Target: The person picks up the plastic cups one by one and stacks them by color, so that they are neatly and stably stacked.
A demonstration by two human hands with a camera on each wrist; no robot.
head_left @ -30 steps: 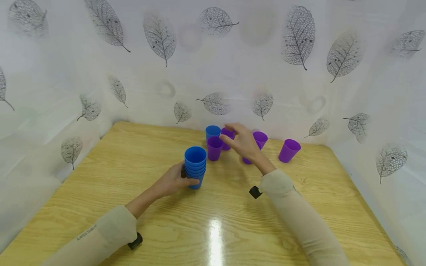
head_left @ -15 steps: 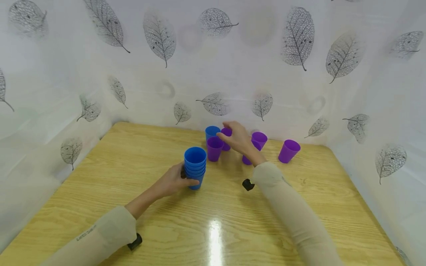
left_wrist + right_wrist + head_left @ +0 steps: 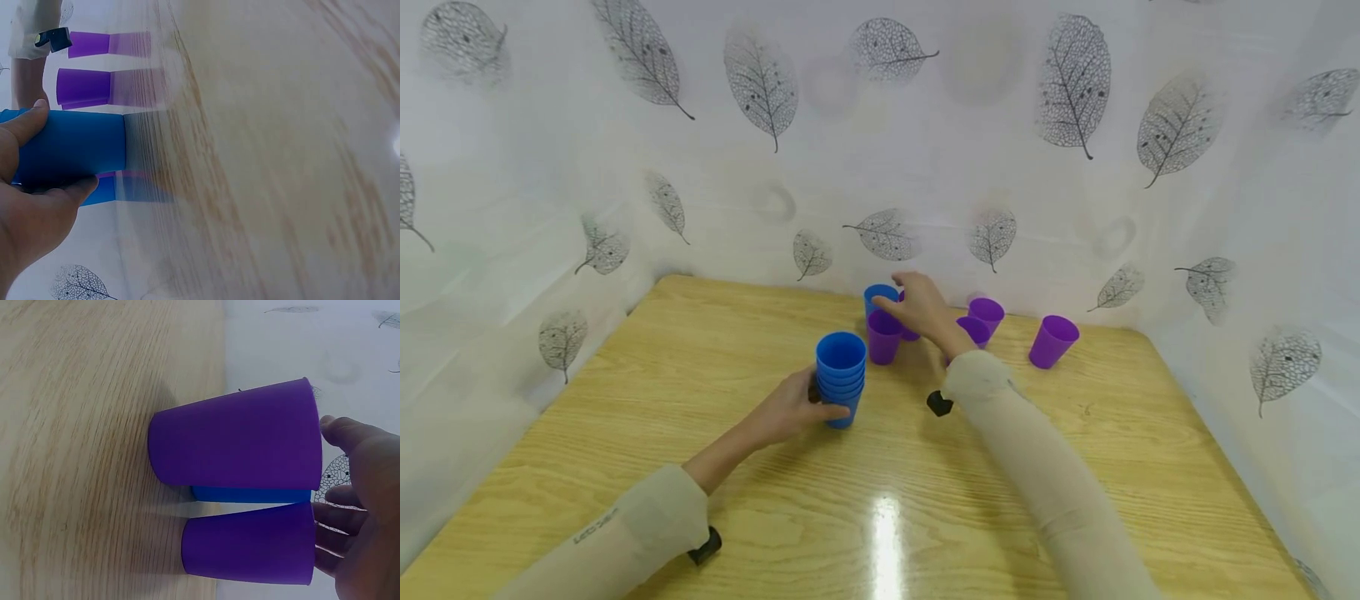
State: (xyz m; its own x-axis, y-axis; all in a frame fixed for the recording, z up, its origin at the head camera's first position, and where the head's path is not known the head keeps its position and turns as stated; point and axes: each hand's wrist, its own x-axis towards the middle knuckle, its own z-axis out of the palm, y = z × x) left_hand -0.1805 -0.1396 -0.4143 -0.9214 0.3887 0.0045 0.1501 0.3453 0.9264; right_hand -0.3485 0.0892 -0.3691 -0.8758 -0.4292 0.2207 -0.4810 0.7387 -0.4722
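My left hand grips a stack of nested blue cups that stands upright on the table, thumb across its near side. My right hand hovers over the back cluster with fingers spread and nothing held. Below and beside it are a purple cup in front, a single blue cup behind that, and another purple cup mostly hidden by the hand. In the right wrist view, the fingers are just above the rims of the front purple cup and its purple neighbour.
Farther right, two purple cups overlap in the head view, partly behind the right wrist. One more purple cup stands alone. A wood-grain table meets a leaf-printed sheet along its back edge.
My right hand has moved left above the cups, toward the single blue one, uncovering more of the purple cup at its wrist. The left hand and the blue stack have stayed put.
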